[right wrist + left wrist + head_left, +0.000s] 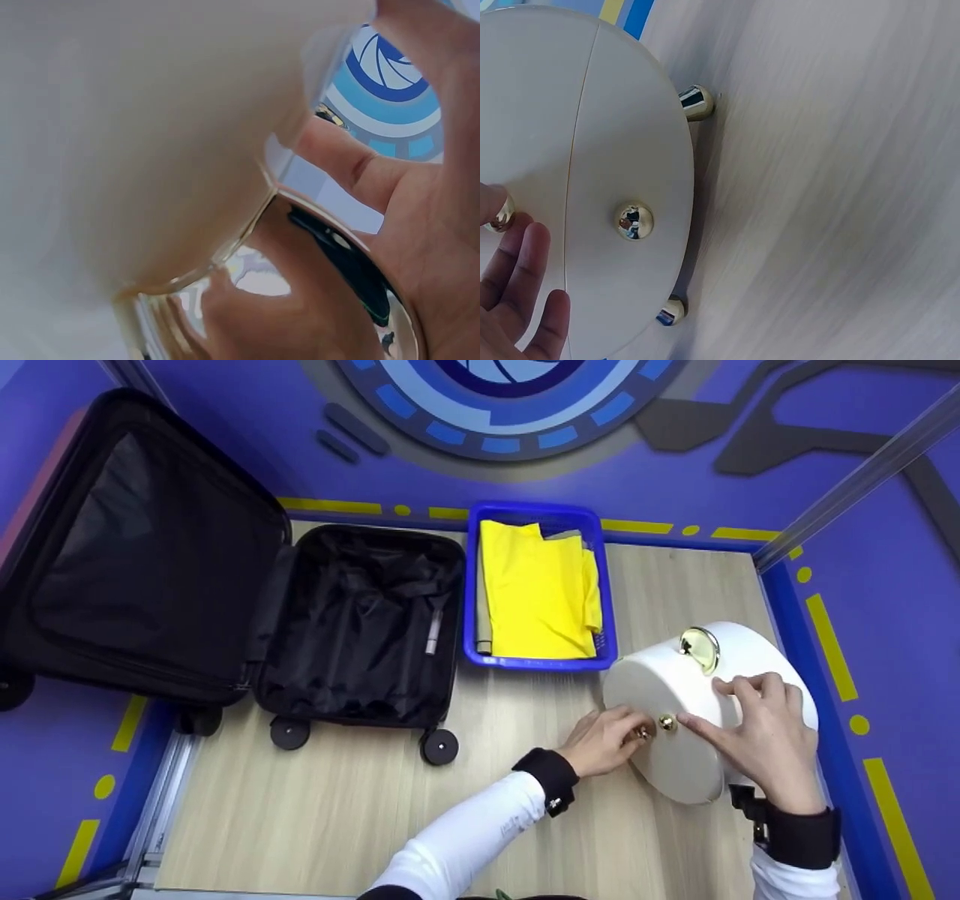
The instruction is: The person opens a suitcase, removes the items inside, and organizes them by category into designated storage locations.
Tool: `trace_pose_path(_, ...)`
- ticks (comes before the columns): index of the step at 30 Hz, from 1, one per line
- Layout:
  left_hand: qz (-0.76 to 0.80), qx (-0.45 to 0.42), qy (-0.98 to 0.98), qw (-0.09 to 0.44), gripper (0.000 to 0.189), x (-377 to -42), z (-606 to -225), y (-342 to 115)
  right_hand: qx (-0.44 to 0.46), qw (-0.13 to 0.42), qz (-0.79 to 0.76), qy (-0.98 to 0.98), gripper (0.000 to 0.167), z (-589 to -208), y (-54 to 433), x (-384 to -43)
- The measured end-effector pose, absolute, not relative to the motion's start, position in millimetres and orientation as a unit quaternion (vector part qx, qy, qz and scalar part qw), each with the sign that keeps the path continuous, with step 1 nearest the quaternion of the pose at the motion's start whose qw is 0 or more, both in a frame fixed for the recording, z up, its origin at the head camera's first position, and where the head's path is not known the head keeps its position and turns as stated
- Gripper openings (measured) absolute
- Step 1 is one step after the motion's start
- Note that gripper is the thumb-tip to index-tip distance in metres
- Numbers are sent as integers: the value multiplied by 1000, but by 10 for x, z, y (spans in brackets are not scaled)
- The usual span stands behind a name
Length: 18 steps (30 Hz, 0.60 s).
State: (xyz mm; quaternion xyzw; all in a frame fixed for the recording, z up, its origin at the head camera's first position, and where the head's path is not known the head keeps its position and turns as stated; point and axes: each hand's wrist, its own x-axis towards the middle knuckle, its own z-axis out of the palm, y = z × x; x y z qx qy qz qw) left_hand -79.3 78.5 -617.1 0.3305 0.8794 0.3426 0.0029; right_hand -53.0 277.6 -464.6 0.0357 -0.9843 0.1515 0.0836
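Observation:
A white rounded storage box (652, 761) lies at the right of the table, with a gold handle (701, 650) on its curved side. Its flat front is split by a seam and carries two gold knobs, one of them the free knob (634, 220). My left hand (604, 741) pinches the other knob (506, 217) between thumb and fingers. Short gold feet (697, 103) stick out at the box's edge. On the curved side rests my right hand (769, 727), fingers bent and spread from the thumb, which points toward the front rim.
A blue basket (540, 664) with folded yellow cloth (536, 592) stands at the back middle. To its left lies an open black suitcase (360, 630), its lid (150, 555) raised, a small pale tube (433, 631) inside. Blue walls (750, 510) border the table.

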Motion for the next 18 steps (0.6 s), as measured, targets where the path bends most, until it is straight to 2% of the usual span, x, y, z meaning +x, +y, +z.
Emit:
trace_pose_path(5,383,322,866,31,25,-788,-6205,775,35,81,146,-985,83,-4640,2790,-524)
trace_pose_path(18,403,221,884,86,27,-766,-6416,683,36,89,144,-985,84,-4660,2761,-530)
